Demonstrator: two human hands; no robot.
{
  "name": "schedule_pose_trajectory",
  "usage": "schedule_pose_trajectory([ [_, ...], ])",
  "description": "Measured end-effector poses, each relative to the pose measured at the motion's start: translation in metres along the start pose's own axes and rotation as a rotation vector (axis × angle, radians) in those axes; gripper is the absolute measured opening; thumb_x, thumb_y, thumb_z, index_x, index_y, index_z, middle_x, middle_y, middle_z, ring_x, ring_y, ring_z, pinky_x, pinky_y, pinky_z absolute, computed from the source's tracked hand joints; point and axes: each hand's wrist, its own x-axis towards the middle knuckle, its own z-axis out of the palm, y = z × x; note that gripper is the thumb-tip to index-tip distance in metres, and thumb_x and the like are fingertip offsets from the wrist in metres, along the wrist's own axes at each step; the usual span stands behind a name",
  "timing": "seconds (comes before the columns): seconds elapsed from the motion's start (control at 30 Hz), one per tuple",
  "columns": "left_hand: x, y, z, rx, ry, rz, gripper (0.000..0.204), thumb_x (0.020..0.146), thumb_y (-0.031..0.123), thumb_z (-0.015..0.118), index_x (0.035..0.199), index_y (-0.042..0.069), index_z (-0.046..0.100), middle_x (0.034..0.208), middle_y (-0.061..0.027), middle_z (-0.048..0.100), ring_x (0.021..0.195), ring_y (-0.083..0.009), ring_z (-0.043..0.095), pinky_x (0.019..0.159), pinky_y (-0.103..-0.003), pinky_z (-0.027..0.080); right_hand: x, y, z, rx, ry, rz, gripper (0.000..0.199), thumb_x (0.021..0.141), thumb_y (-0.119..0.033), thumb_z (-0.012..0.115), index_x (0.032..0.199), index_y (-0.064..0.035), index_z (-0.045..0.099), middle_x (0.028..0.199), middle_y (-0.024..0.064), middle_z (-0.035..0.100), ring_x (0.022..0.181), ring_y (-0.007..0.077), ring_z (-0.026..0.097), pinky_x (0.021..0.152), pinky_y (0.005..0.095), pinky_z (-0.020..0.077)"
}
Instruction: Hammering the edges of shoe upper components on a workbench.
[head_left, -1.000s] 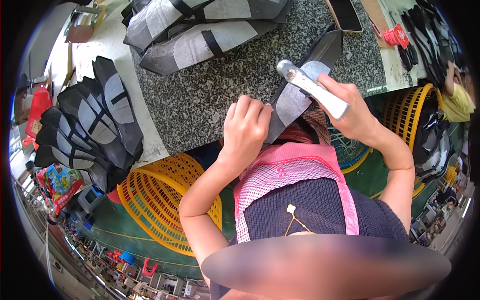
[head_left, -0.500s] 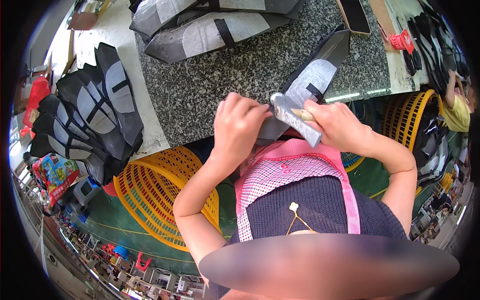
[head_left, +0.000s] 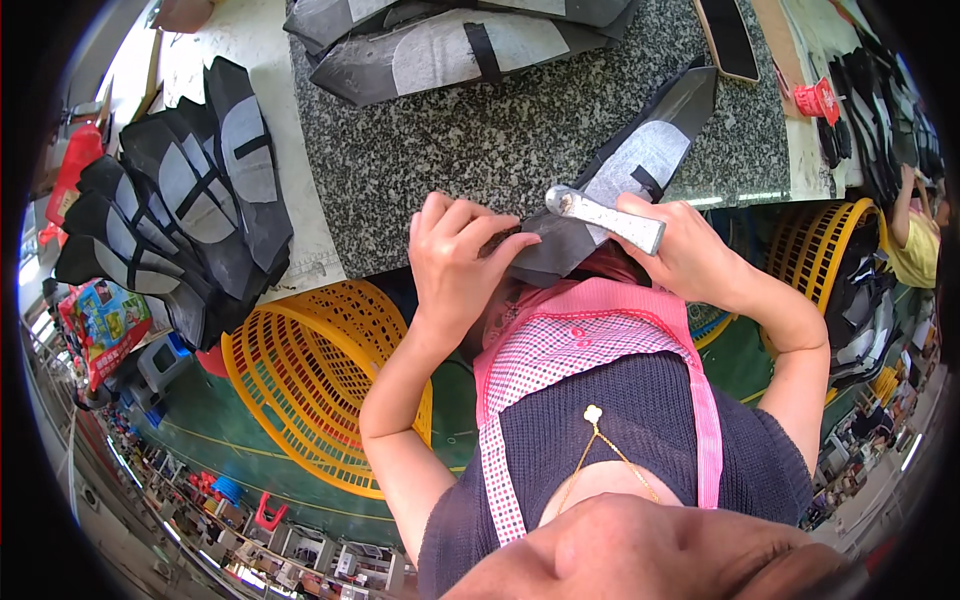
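Observation:
A long dark grey sheet piece point(head_left: 640, 165) with a light grey patch and a short black strip lies slantwise over the granite slab's near edge. My left hand point(head_left: 455, 255) is at its near end, with curled fingers and thumb closed on the edge. In my right hand point(head_left: 695, 250) is a hammer point(head_left: 610, 217), whose metal head is over the piece beside the patch. My right fingers are wrapped round the handle, which they mostly hide. Whether the hammer touches the piece I cannot tell.
The granite slab point(head_left: 400, 180) carries a stack of similar pieces point(head_left: 440, 65) and a phone point(head_left: 727, 38). More pieces point(head_left: 205, 190) fan out at left. Yellow baskets point(head_left: 310, 390) stand below the table. A red spool point(head_left: 815, 100) is at right; beyond it, another person point(head_left: 912, 240).
The hammer has turned, its head now lying more level and slightly higher. My left hand has shifted a little left and its thumb now shows. The view has moved slightly.

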Motion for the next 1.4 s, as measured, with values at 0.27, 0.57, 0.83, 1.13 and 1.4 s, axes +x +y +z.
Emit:
schedule_pose_trajectory([
  [0.27,-0.019,0.008,0.013,0.102,0.089,0.095,0.016,0.075,0.012,0.084,0.088,0.010,0.075,0.081,0.0019,0.067,0.075,-0.0192,0.056,0.067,-0.034,0.041,-0.001,-0.011,-0.007,0.071,0.044,-0.080,0.017,0.089,-0.006,0.062,0.099,-0.0012,0.049,0.077,0.0231,0.064,0.075,0.0455,0.064,0.062,0.0518,0.0492],
  [0.57,-0.029,0.019,0.018,0.459,0.028,0.277,0.019,0.081,0.013,0.075,0.097,0.003,0.071,0.088,-0.0035,0.062,0.081,-0.0204,0.057,0.065,-0.034,0.041,0.005,-0.003,0.006,-0.024,-0.064,-0.056,0.017,0.090,-0.009,0.061,0.101,-0.0016,0.051,0.077,0.0227,0.065,0.075,0.0454,0.065,0.064,0.0521,0.0510],
  [0.83,-0.028,0.023,0.021,0.582,0.053,0.340,0.012,0.084,0.007,0.070,0.093,-0.001,0.071,0.079,-0.0033,0.059,0.076,-0.0173,0.056,0.062,-0.031,0.040,0.010,-0.007,0.010,-0.097,-0.057,-0.063,0.019,0.091,-0.012,0.063,0.099,-0.0011,0.050,0.071,0.0225,0.064,0.071,0.0454,0.065,0.062,0.0533,0.0509],
  [1.13,-0.053,0.033,0.051,0.579,0.140,0.312,0.031,0.090,0.031,0.071,0.111,0.008,0.073,0.111,-0.0004,0.069,0.094,-0.0127,0.057,0.076,-0.033,0.035,0.014,-0.008,0.002,-0.039,0.052,-0.206,0.020,0.093,-0.017,0.063,0.099,-0.0024,0.051,0.073,0.0209,0.064,0.071,0.0431,0.066,0.060,0.0507,0.0516],
  [1.4,-0.054,0.032,0.059,0.596,0.138,0.311,0.042,0.091,0.046,0.065,0.114,0.011,0.072,0.114,0.0012,0.067,0.101,-0.0120,0.055,0.083,-0.034,0.033,0.024,-0.001,0.006,-0.007,0.062,-0.196,0.019,0.091,-0.014,0.064,0.098,-0.0020,0.051,0.073,0.0218,0.063,0.073,0.0429,0.066,0.061,0.0522,0.0503],
])
